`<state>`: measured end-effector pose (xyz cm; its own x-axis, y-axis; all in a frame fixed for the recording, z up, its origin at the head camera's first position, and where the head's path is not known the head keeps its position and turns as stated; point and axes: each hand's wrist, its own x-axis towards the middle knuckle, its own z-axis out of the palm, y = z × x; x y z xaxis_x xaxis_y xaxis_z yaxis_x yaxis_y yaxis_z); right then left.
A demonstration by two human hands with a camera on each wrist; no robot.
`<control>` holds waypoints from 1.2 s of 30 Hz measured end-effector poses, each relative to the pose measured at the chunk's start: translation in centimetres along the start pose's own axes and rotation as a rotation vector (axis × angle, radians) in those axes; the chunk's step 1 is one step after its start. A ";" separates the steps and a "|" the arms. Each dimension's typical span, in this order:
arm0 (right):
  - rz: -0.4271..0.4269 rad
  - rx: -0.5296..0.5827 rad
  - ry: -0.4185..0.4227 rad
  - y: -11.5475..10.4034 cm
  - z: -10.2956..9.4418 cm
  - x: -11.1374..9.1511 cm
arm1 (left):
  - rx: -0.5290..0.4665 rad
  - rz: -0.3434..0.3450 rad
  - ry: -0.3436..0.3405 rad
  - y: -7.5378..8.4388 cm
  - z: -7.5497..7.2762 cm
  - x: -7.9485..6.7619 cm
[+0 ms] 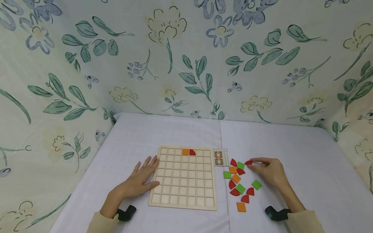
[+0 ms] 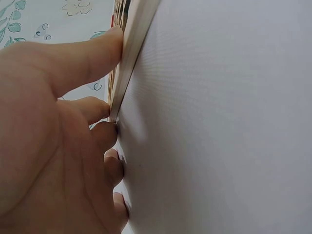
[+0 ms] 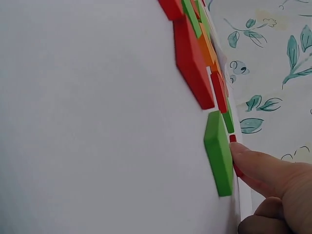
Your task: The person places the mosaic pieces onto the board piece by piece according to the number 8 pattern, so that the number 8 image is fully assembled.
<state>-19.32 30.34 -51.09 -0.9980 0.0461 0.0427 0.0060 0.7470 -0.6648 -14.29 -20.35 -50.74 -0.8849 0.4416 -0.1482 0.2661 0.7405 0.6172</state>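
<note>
A wooden grid board (image 1: 184, 182) lies on the white table. In its top row sit an orange square (image 1: 185, 152) and, right beside it, a red quarter-circle piece (image 1: 192, 152). My left hand (image 1: 139, 181) rests at the board's left edge with spread fingers, the thumb touching the rim in the left wrist view. At the right of the loose pieces, my right hand (image 1: 273, 171) has thumb and forefinger on another red quarter-circle piece (image 1: 248, 162), pinching it at the table. Its fingertips partly cover that piece in the right wrist view.
A small pattern card (image 1: 221, 157) lies against the board's upper right edge. Several red quarter circles, green squares (image 1: 256, 184) and orange squares (image 1: 241, 207) are scattered right of the board. Floral cloth (image 1: 189, 61) hangs behind and at the sides of the table.
</note>
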 end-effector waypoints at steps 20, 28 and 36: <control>-0.103 0.037 -0.079 -3.6 0.0 1.4 | -0.011 0.005 0.004 0.2 -0.1 -0.1; -0.187 0.120 -0.186 -8.4 2.2 2.9 | -0.020 0.000 -0.006 0.2 -0.2 -0.1; -0.230 0.232 -0.323 -13.8 6.3 4.3 | -0.017 0.003 -0.001 0.2 -0.2 0.0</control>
<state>-24.09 16.08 -46.39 -0.9403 -0.3404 -0.0014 -0.1957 0.5438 -0.8161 -14.28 -20.32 -50.46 -0.8835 0.4447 -0.1471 0.2623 0.7300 0.6311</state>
